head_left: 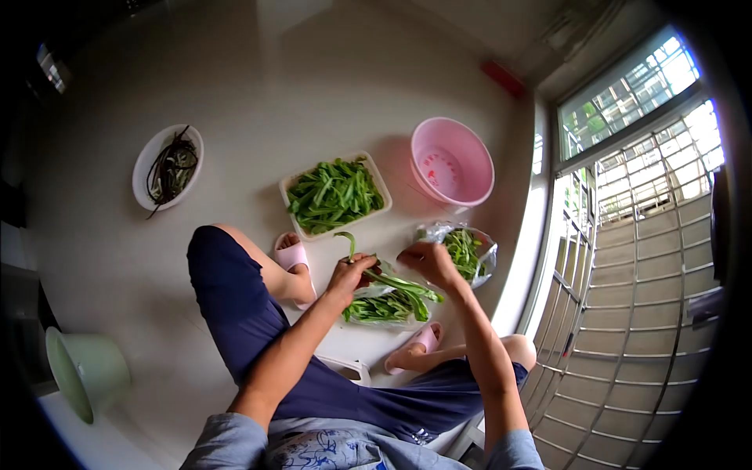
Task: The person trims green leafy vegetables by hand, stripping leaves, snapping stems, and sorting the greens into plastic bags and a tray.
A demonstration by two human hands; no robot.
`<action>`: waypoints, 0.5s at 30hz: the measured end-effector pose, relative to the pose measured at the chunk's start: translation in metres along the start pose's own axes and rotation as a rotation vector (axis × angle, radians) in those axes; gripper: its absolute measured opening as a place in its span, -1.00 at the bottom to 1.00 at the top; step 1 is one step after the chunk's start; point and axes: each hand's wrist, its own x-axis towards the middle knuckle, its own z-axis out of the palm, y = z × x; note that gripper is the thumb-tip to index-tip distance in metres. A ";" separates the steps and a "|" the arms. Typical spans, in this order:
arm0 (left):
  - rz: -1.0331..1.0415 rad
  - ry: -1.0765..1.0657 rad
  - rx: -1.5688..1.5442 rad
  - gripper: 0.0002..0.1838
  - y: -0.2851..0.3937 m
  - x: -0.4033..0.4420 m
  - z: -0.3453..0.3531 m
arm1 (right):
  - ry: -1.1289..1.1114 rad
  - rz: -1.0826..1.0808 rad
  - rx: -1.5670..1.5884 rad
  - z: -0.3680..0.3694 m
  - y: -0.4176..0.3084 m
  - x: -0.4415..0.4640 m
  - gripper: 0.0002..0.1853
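Leafy green stalks (399, 283) are gripped in my left hand (354, 274), with one curled tip standing up above the fingers and the leaves pointing right. Beneath them, more greens lie in an open clear plastic bag (389, 307) between my feet. My right hand (425, 258) is closed, its fingers bent downward; whatever it may hold is hidden. Just beside it sits a second clear plastic bag with greens (464, 252). Beyond both hands, a cream rectangular tray (384, 197) is heaped with leafy greens (335, 194).
A pink basin (453, 160) with red print stands near the wall at right. An oval white basin (144, 172) with dark stems is at far left. A pale green bucket (88, 372) lies at lower left. Barred windows (627, 204) line the right side.
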 end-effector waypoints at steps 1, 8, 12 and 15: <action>-0.004 -0.003 0.041 -0.86 -0.002 -0.001 0.001 | -0.030 -0.035 -0.001 0.004 0.000 -0.016 -0.83; -0.022 -0.075 0.178 -0.86 -0.007 -0.019 0.025 | 0.004 -0.164 -0.120 0.020 -0.002 -0.061 -0.86; 0.032 -0.188 0.247 -0.85 -0.003 -0.032 0.041 | 0.079 -0.147 -0.085 0.010 0.003 -0.077 -0.88; 0.076 -0.301 0.438 -0.80 -0.005 -0.033 0.053 | 0.047 0.022 0.136 -0.002 0.021 -0.088 -0.83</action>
